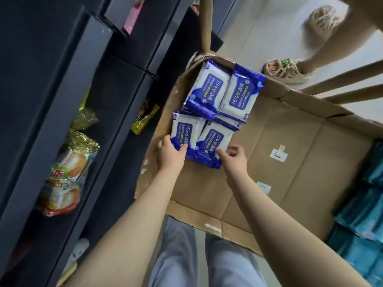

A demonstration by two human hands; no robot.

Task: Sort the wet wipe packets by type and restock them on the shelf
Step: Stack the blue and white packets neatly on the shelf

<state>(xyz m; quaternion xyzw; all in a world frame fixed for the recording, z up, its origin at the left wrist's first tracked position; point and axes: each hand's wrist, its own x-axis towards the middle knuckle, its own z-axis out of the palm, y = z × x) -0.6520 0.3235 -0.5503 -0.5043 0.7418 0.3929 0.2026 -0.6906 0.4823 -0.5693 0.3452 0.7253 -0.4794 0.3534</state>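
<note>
Several blue-and-white alcohol wipe packets lie in the far left corner of an open cardboard box [290, 162]. My left hand [171, 153] grips the near-left packet [185, 129] at its lower edge, thumb on top. My right hand [234, 157] reaches to the neighbouring packet [214, 139], its fingertips touching the packet's near corner, fingers loosely bent. Two more packets [209, 85] [242, 94] lie beyond them. Teal wipe packets [364, 214] are stacked along the box's right side. The dark shelf unit [68, 100] stands at my left.
Snack bags [66, 172] and gold-wrapped goods [145, 119] sit on the dark shelves. Another person's sandalled feet [288, 69] stand on the pale floor beyond the box. My legs in light trousers [196, 255] are at the box's near edge.
</note>
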